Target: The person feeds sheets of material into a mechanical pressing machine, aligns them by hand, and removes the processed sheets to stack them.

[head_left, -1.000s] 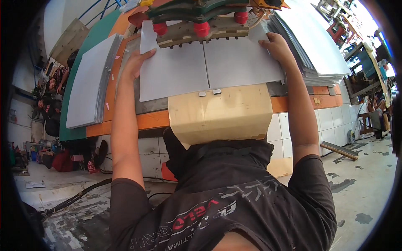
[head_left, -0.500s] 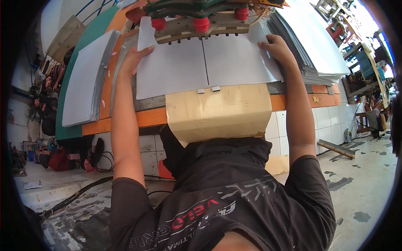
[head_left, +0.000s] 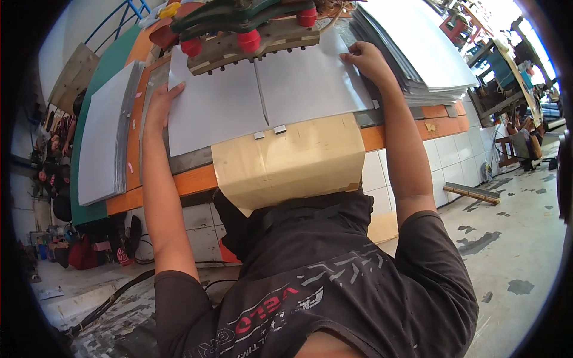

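A white sheet (head_left: pixel 215 110) with a dark line down its middle lies on the worktable, its far part under a machine head (head_left: pixel 256 45) with red knobs and a wooden bar. My left hand (head_left: pixel 161 104) is closed on its left edge, thumb on top, fingers partly hidden. My right hand (head_left: pixel 370 62) pinches the right edge near the far corner. Two small pale blocks (head_left: pixel 280 129) sit at the sheet's near edge. Tan card (head_left: pixel 289 161) hangs over the table's front edge towards me.
A stack of white sheets (head_left: pixel 107 137) stands on the left, a taller stack (head_left: pixel 430 51) on the right. The table has an orange front edge (head_left: pixel 197 179). Tools and a stool-like wooden item (head_left: pixel 510 149) crowd the far right. A bar-shaped object (head_left: pixel 471 193) lies on the floor.
The whole view has swung and tilted, so the table and machine head appear further left. Both hands stay at the sheet's two side edges. The sheet keeps its place under the head.
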`<state>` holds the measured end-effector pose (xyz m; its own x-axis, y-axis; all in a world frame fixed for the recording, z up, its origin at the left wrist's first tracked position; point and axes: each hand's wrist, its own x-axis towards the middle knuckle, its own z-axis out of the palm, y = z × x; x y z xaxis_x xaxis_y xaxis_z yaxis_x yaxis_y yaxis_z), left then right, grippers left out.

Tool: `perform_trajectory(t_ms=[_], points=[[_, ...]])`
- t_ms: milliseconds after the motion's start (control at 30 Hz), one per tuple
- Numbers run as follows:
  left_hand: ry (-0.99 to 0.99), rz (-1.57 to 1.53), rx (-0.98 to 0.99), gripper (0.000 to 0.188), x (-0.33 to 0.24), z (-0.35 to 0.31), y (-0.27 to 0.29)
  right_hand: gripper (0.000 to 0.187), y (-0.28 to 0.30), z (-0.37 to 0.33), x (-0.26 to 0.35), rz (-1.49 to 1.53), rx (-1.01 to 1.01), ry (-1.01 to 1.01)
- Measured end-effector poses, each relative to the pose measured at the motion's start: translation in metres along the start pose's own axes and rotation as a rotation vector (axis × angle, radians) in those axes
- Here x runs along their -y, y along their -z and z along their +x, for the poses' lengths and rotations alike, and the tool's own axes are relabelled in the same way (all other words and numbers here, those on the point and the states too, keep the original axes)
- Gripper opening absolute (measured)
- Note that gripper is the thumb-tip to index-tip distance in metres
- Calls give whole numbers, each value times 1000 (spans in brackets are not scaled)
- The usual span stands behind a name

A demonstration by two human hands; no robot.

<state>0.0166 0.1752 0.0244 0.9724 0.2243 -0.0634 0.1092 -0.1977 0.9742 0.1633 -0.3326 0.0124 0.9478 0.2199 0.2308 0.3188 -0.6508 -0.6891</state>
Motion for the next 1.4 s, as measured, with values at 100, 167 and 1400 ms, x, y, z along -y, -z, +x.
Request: perform_trajectory(t_ms=[100,167,1400], points=[[-3,83,-34,37,0,-1,-2,46,1,-3,4,-17,-10,1],[8,76,-33,39,-3,-4,-6,47,1,-5,4,-27,-8,-12],[-47,141,-83,52,-7,-10,-8,33,-1,-10,14,-199,-64,41]])
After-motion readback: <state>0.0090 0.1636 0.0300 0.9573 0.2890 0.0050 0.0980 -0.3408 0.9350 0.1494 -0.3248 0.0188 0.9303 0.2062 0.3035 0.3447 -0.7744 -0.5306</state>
